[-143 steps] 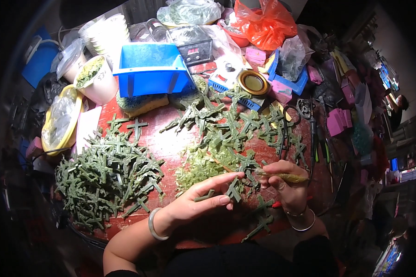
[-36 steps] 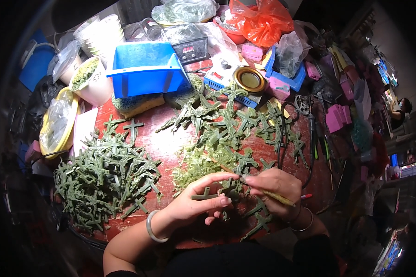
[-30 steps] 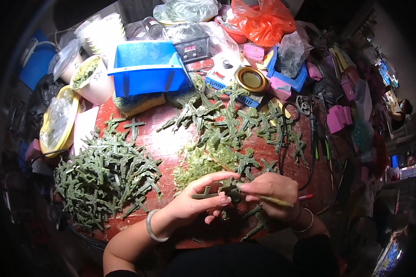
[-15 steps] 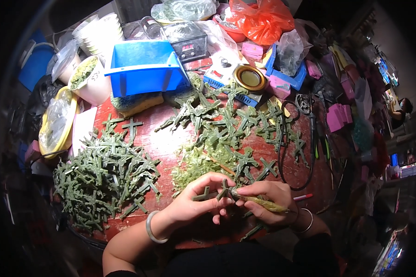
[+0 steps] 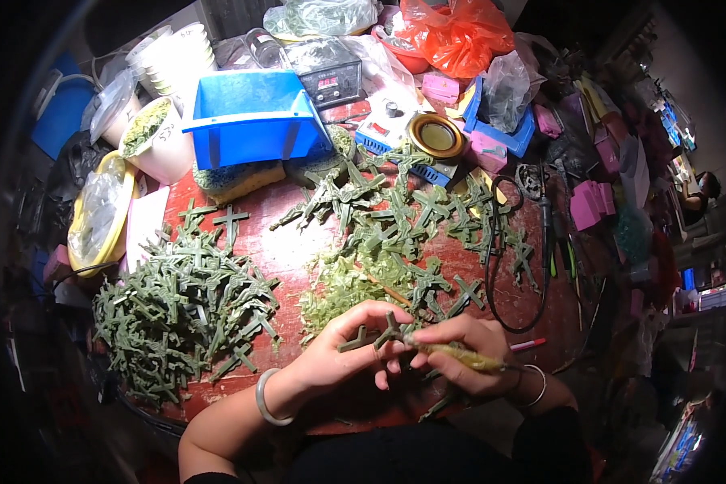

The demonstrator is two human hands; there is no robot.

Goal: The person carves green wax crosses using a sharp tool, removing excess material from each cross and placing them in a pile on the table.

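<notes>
My left hand is closed on green cross pieces below the middle of the red table. My right hand grips a tool with a yellowish wrapped handle, its tip at the held cross. Beyond my fingers lie pale green scraps, a thin orange stick and scattered green crosses. A large heap of green crosses lies to the left of my hands.
A blue bin sits on sponges at the back, near a small heater and white cups. Right are corded tools and pink blocks. A person is at the far right; a red bag is behind.
Since the earliest frame my right hand has moved down and left, bringing the tool onto the cross in my left hand. In the last half second both hands have shifted only slightly.
</notes>
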